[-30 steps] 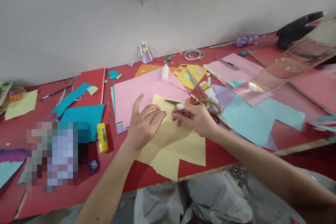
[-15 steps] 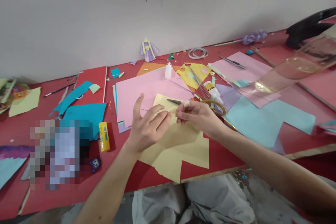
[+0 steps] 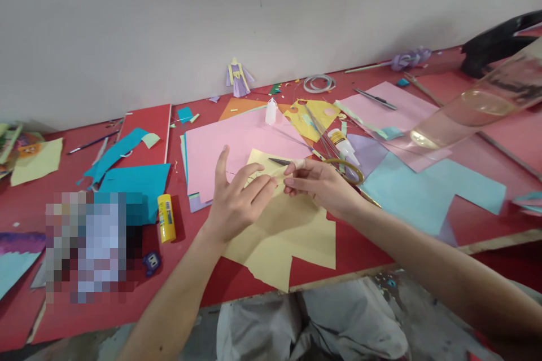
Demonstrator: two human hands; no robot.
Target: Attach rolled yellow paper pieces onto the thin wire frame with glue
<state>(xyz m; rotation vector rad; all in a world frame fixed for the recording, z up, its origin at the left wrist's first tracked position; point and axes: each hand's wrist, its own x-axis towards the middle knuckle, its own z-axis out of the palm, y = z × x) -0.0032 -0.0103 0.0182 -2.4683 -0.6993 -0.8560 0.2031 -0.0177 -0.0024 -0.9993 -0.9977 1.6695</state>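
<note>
My left hand (image 3: 239, 200) is over the yellow paper (image 3: 292, 240), one finger raised, the others bent toward my right hand (image 3: 324, 185). Their fingertips nearly meet. Whatever the left fingertips pinch is too small or hidden to name. My right hand is closed in a pinch, with a small pale piece (image 3: 298, 164) at its index finger. Dark blades of scissors (image 3: 279, 162) point left from beside that hand. Their gold handles show on its other side; whether the hand grips them, I cannot tell.
Pink sheets (image 3: 237, 144) lie behind my hands, with a white bottle (image 3: 271, 113) on them. A glue bottle (image 3: 344, 144) and light blue paper (image 3: 417, 194) are to the right. A glue stick (image 3: 166, 219) lies left. A clear container (image 3: 474, 104) juts in from the right.
The view has shifted slightly. Both hands keep nearly the same pose, fingertips close together, and the scissors stay in the same place beside the right hand.
</note>
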